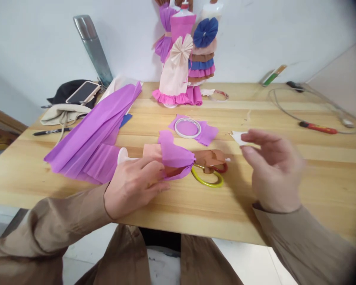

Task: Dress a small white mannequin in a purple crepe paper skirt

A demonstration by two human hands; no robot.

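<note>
My left hand (136,182) is closed around a bottle-like doll form lying on its side, its white round end (122,154) showing by the knuckles. Peach paper and a gathered piece of purple crepe paper (176,154) wrap the form; brown paper (210,159) sticks out at its right end. Much of the form is hidden under my fingers. Scissors with a yellow-green handle (209,183) lie against the brown paper. My right hand (274,170), slightly blurred, is over the table to the right, with thumb and forefinger pinched at a small white paper scrap (236,137).
A large folded purple crepe sheet (95,138) lies at left, near a phone (83,92), a pen (52,132) and a flask (94,49). A tape roll (188,128) rests on purple scraps. Dressed bottle dolls (178,59) stand by the wall. A corded red-handled tool (319,127) lies at right.
</note>
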